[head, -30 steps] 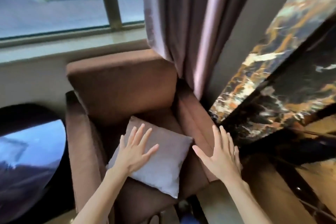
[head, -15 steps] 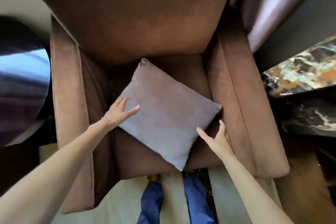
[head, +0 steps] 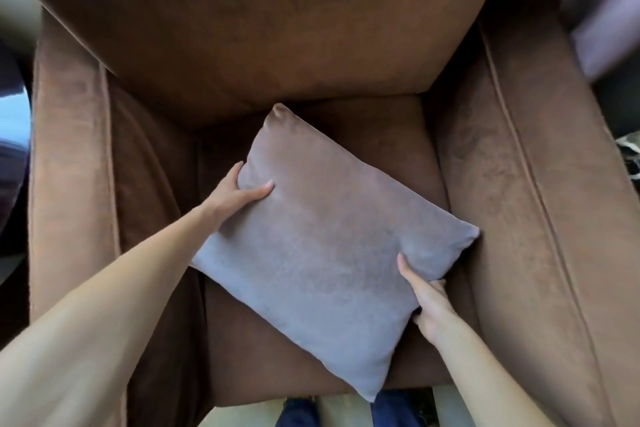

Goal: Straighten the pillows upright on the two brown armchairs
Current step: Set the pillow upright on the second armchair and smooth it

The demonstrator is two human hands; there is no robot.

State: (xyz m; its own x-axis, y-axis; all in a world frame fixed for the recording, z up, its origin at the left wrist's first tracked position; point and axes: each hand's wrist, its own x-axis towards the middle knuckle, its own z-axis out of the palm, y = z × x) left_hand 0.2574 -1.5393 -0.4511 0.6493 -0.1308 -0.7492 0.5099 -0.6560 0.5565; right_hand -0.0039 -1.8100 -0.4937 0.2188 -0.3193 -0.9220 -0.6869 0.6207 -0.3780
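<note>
A grey-mauve square pillow lies flat and turned diamond-wise on the seat of a brown armchair. My left hand grips its upper left edge, thumb on top and fingers tucked behind. My right hand holds the lower right edge, thumb pressed on the top face and fingers underneath. One pillow corner points at the backrest, another hangs over the seat's front edge.
The left armrest and the right armrest wall in the seat. A dark glossy side table sits at the far left. A curtain hangs at the upper right. My legs in blue trousers stand against the chair front.
Both hands have closed onto the pillow's opposite edges; before, they hovered open beside it. The camera has moved closer over the seat.
</note>
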